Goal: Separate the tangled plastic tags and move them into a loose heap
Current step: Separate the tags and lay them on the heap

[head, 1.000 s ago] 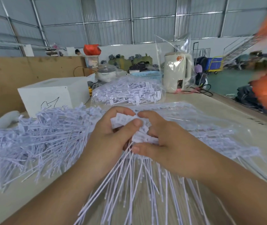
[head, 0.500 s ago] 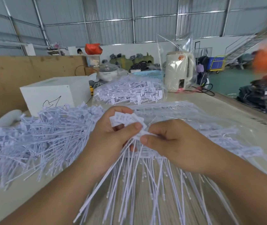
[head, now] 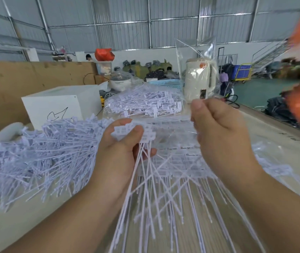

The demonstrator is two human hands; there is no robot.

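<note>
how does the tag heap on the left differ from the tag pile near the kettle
The left heap lies bare and scattered on the table, tags pointing many ways; the far pile sits inside clear plastic wrap. The left heap spreads wide; the far pile looks compact, and its tags lie more level. Both are white plastic tags.

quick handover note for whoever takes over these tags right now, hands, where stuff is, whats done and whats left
Left hand: grip on a bunch of white plastic tags by their heads, stems hanging toward you.
Right hand: raised, pinching a clear plastic film.
Loose heap of white tags: on the table, left.
Done: many tags lie in that heap.
Left: the held bunch, the flat tag sheets under the hands and the bagged tags behind.
</note>
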